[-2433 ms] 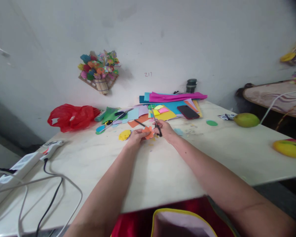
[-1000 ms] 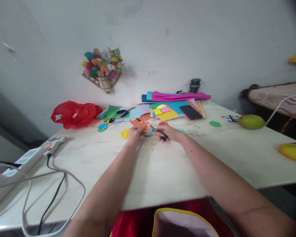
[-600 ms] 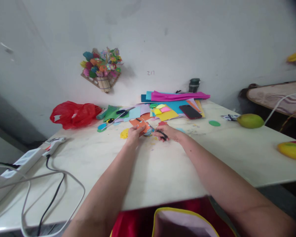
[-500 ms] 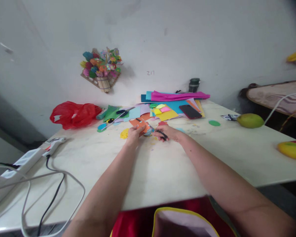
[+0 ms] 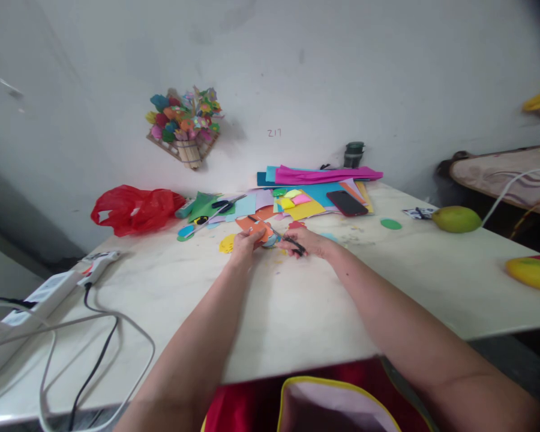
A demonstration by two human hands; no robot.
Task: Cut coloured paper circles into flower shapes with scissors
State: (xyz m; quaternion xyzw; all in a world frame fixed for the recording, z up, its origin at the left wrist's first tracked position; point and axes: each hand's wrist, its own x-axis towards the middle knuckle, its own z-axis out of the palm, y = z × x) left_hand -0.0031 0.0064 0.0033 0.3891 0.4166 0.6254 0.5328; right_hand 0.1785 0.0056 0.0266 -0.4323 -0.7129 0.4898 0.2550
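My left hand (image 5: 248, 241) pinches a small piece of orange paper (image 5: 261, 231) above the table. Black-handled scissors (image 5: 299, 247) are in my right hand (image 5: 309, 242), their blades pointing left at the orange paper's edge. Whether the blades touch the paper I cannot tell. A light blue paper piece (image 5: 270, 241) shows just below the orange one. Yellow paper cutouts (image 5: 227, 243) lie left of my left hand, and a red paper cutout (image 5: 297, 225) is just behind my right hand. Tiny scraps are scattered under both hands.
Coloured sheets (image 5: 247, 206) and a phone (image 5: 346, 203) lie at the back. A second pair of scissors (image 5: 224, 206) and a red plastic bag (image 5: 137, 209) are to the left. A power strip (image 5: 49, 291) with cables occupies the left edge; mangoes (image 5: 457, 219) sit at right.
The orange paper has turned slightly in my left hand, and the scissors have shifted very little. Everything else on the table looks the same.
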